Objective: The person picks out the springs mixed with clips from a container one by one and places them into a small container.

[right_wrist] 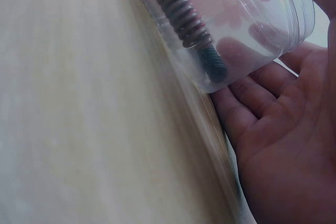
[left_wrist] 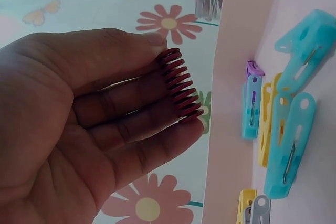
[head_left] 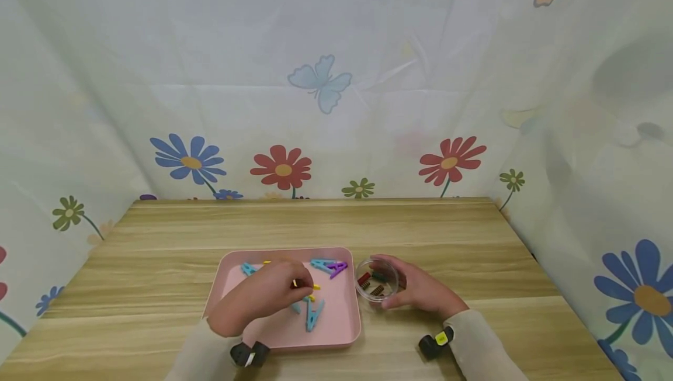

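Observation:
My left hand [head_left: 268,288] is over the pink tray [head_left: 344,325]. In the left wrist view it pinches a dark red coil spring [left_wrist: 182,88] lengthwise between thumb and fingertips. Light blue clothespins [head_left: 314,315], yellow clothespins [left_wrist: 266,124] and a purple clothespin [head_left: 339,269] lie spread in the tray below. My right hand [head_left: 423,292] grips a clear lidless jar [right_wrist: 247,9] from its right side, just beyond the tray's right edge. Several springs lie inside the jar, among them a grey spring [right_wrist: 178,9] and a dark green spring [right_wrist: 212,65].
Tray and jar stand on a wood-grain table [head_left: 436,235]. A white cloth [head_left: 236,77] printed with flowers and butterflies hangs behind the table and at its sides. A grey clothespin [left_wrist: 260,211] shows low in the left wrist view.

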`<state>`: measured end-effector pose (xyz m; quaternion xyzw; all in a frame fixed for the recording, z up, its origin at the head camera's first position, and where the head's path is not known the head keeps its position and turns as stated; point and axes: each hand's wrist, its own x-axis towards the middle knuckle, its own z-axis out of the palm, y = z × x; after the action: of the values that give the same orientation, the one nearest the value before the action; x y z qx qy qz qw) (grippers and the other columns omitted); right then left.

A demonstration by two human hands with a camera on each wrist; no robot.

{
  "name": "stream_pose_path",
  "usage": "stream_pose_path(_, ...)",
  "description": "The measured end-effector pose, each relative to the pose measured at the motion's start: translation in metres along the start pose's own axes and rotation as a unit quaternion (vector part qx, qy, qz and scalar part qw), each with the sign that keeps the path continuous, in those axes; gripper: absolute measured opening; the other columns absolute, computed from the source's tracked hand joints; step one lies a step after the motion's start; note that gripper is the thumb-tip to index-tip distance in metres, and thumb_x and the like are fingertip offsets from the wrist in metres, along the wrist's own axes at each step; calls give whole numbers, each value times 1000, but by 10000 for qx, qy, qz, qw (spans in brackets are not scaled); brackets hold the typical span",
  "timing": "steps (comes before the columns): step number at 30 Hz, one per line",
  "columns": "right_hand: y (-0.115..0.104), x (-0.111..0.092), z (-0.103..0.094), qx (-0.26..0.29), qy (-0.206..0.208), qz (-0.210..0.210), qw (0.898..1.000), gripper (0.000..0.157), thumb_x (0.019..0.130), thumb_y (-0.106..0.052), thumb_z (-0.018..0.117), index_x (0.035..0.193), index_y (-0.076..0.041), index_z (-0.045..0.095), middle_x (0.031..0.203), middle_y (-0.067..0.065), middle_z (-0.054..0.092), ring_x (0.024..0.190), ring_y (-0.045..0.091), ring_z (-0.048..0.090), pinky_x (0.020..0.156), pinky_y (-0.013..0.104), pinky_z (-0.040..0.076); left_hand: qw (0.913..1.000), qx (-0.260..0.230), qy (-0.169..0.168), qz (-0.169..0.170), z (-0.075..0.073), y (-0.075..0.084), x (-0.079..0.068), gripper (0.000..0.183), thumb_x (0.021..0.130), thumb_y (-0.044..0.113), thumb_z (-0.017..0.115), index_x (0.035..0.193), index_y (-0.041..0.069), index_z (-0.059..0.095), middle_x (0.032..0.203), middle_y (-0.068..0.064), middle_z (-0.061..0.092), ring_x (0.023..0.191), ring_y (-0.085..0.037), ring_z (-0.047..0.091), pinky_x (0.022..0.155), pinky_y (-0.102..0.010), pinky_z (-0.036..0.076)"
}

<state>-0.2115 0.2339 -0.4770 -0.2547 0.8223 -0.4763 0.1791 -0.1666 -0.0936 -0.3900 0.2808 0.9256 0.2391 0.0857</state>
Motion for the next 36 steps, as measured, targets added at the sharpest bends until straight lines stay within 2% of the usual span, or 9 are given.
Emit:
stream_pose_path(3, 0, 0, 0, 52, -18, -25, 10000, 84, 75, -29, 83, 144, -37, 37, 146, -8, 48, 139, 16, 41, 109, 18, 30, 10000, -24, -20, -19, 0, 1, 1, 8, 89, 19, 70, 92, 15, 75, 79, 11, 67, 69, -5, 54, 66, -17, 50)
stream_pose_path(5, 0, 0, 0, 70, -27, -42, 10000, 83, 75, -28, 83, 144, -37, 37, 146, -8, 48, 139, 17, 40, 109, 16, 30, 10000, -19, -17, -27, 1, 2, 2, 8, 89, 19, 70, 92, 15, 75, 78, 12, 65, 69, -5, 54, 66, -17, 50)
stream_pose_path(17, -1, 0, -1, 73, -58, -8, 10000, 83, 76, -31, 82, 145, -35, 36, 147, -6, 47, 138, 18, 41, 111, 23, 32, 9993, 161, 140, 304, 1, 10, 5, 9, 91, 22, 68, 88, 16, 74, 75, 15, 60, 70, -3, 53, 64, -17, 49)
stream_pose_path(19, 0, 0, -1, 74, -64, -19, 10000, 83, 76, -31, 82, 145, -35, 36, 147, -6, 48, 138, 18, 41, 109, 19, 32, 9993, 121, 137, 320, 2, 10, 6, 8, 91, 22, 67, 89, 17, 73, 75, 15, 60, 69, -2, 53, 64, -17, 49)
stream_pose_path(26, -1, 0, 0, 69, -61, -27, 10000, 83, 76, -30, 82, 145, -36, 37, 146, -7, 48, 138, 17, 42, 110, 22, 32, 9992, 119, 152, 358, 4, 11, 7, 10, 92, 24, 67, 91, 17, 74, 77, 15, 62, 72, -2, 54, 66, -17, 50)
stream_pose_path(31, -1, 0, 0, 106, -60, -67, 9999, 83, 76, -29, 82, 145, -35, 37, 146, -7, 48, 138, 17, 42, 107, 16, 31, 9983, 199, 228, 504, 5, 12, 8, 10, 91, 22, 68, 91, 16, 74, 79, 14, 64, 73, -1, 54, 67, -17, 50)
stream_pose_path(36, -2, 0, -1, 125, -54, -118, 9998, 83, 75, -28, 83, 145, -34, 38, 146, -6, 48, 137, 17, 42, 107, 16, 31, 9975, 187, 288, 623, 8, 13, 9, 10, 91, 22, 67, 92, 15, 74, 81, 12, 65, 74, -1, 54, 68, -17, 51)
